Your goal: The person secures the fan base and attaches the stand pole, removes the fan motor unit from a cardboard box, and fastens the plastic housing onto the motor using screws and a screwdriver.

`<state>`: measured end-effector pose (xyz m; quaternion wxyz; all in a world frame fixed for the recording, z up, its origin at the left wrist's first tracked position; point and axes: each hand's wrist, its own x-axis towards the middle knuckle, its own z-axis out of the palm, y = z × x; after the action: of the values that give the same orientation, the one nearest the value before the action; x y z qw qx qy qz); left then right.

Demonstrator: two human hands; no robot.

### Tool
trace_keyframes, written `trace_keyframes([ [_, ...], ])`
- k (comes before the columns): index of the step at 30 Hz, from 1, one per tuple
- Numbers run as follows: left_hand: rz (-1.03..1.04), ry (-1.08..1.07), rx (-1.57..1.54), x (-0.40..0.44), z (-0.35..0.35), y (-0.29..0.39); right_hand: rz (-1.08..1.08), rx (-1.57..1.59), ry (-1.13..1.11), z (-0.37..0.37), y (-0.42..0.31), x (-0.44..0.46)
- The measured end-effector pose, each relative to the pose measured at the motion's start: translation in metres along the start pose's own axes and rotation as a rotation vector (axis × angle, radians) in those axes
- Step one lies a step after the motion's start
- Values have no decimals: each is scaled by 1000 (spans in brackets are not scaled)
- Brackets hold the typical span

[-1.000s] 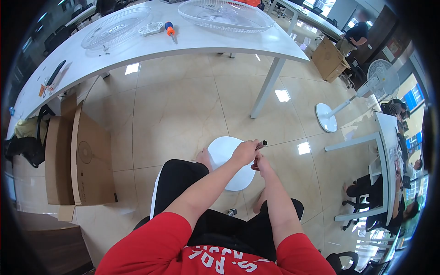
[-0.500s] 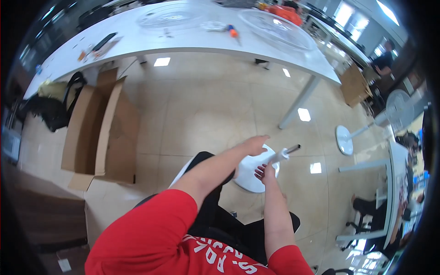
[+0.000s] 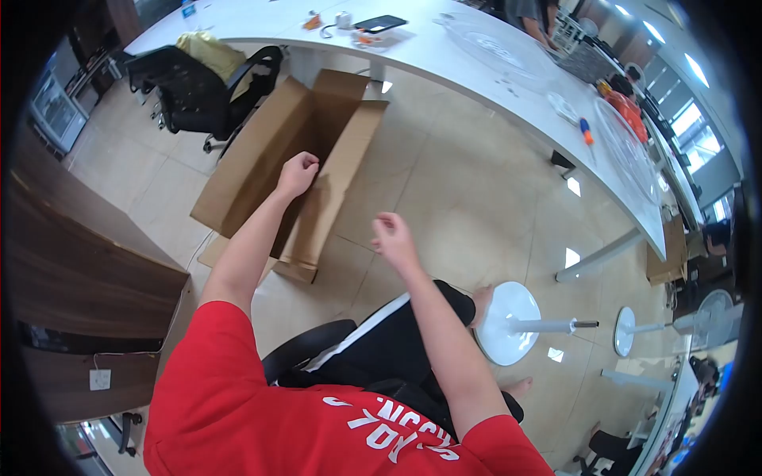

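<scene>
My left hand point(image 3: 298, 174) is above the opening of a tall cardboard box point(image 3: 337, 186), near its inner right wall. Its fingers are curled in, and nothing shows sticking out of them. Over the floor to the right of the box, my right hand point(image 3: 393, 239) hangs in the air with fingers bent together and no object visible. On the floor by my feet stands a fan stand, with a white round base point(image 3: 502, 321) and a white pole point(image 3: 544, 325) ending in a bare metal tube. Neither hand touches it. The bottom of the box is hidden.
A white table point(image 3: 508, 103) carries a black phone-like object point(image 3: 381, 24), clear round fan guards point(image 3: 623, 151) and a screwdriver point(image 3: 586, 131). A black office chair point(image 3: 186, 95) stands behind the box. A brown cabinet point(image 3: 87, 278) is at left. Another fan point(image 3: 625, 332) stands right.
My view has turned left. Both hands have left the fan stand and moved left, the left one to above the box. The fan stand stays on the floor.
</scene>
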<state>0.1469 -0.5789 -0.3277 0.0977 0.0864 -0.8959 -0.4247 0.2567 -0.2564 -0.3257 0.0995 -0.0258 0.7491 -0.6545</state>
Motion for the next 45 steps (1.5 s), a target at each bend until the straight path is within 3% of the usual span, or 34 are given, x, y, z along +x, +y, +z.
trace_keyframes([
  [3,-205,-26,57,12,-12,-121,-141,-415,-158,101,-28,-3],
  [5,-345,-87,99,13,0,-180,-44,-549,-143,143,-25,-6],
  [7,-434,-394,388,18,13,-226,48,-684,-119,164,-27,-7],
  [10,-533,-495,327,21,42,-259,258,-835,-256,174,-29,-2],
  [12,-563,-524,271,22,58,-265,60,-990,-184,185,-20,5],
  [15,-587,-547,230,28,93,-280,119,-1044,-126,210,-10,22],
  [19,-596,-509,109,45,164,-343,208,-856,-178,221,13,44],
  [22,-532,-358,207,47,190,-353,339,-386,-305,223,1,54],
  [24,-549,-410,63,52,199,-364,281,-402,-279,228,24,56],
  [28,-512,-453,86,55,225,-381,211,-421,-271,229,42,52],
  [31,-440,-384,185,47,253,-394,228,-403,-267,228,38,53],
  [33,-349,-176,154,43,295,-453,218,-371,-275,229,41,51],
  [37,-420,-353,122,52,290,-458,298,-297,-301,225,30,51],
  [39,-507,-452,135,56,286,-455,182,-352,-235,233,45,49],
  [41,-642,-525,176,58,278,-449,248,-265,-284,225,30,52],
  [45,-424,-427,338,77,216,-403,212,-351,-269,233,42,51],
])
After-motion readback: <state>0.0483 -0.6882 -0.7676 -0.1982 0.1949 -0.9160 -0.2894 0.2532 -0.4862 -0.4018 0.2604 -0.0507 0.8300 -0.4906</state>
